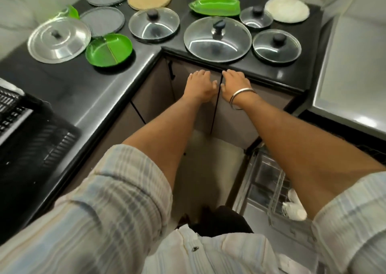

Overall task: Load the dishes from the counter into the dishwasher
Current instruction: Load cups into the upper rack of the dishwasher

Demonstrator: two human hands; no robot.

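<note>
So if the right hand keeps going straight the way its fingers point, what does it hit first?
Probably the front edge of the black counter: the right hand lies on the cabinet door with its fingers pointing up at it. Past that edge stands the large glass lid. Depth is unclear.

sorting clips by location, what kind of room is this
Most likely a home kitchen: a dark L-shaped counter covered with pot lids, such as the large glass lid, and green plates, with an open dishwasher rack low on the right.
</note>
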